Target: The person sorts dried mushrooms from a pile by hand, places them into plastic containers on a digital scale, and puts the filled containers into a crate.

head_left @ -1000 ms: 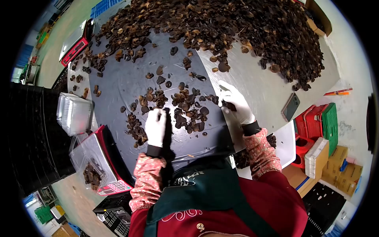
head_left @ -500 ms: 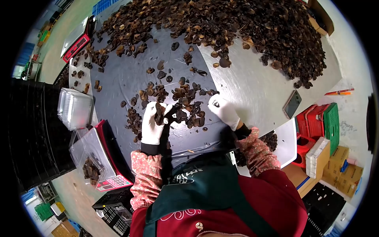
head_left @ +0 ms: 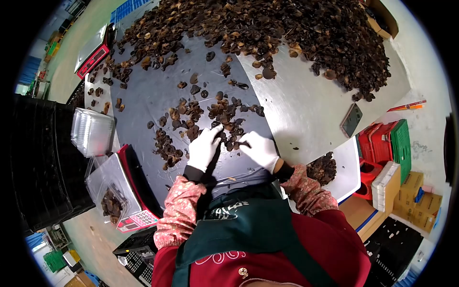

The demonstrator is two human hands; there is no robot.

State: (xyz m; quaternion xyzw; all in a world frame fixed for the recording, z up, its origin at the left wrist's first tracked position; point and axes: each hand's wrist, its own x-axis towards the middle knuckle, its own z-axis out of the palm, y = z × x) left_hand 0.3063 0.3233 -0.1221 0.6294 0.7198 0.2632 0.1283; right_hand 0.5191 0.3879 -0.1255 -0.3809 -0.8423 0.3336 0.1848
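Both hands wear white gloves and reach into a loose group of dark brown, curled wood ear mushrooms (head_left: 222, 112) on the dark grey sheet (head_left: 143, 91). My left hand (head_left: 204, 148) is at the near edge of this group, its forefinger and thumb apart beside several pieces, with nothing visible between them. Facing it from the right, my right hand (head_left: 260, 150) has its fingertips pinched on a small dark piece. A further cluster of mushrooms (head_left: 167, 150) lies left of my left hand.
A large mushroom heap (head_left: 287, 28) covers the table's far side. A phone (head_left: 352, 120) lies on the metal top at right. A white tub (head_left: 346, 167) holds more mushrooms. At left are stacked clear plastic boxes (head_left: 93, 131) and a scale (head_left: 138, 220) bearing a filled box.
My left hand has released the mushroom it held and turned right, towards the middle. My right hand has moved left and down from the sheet's right edge to the mushrooms.
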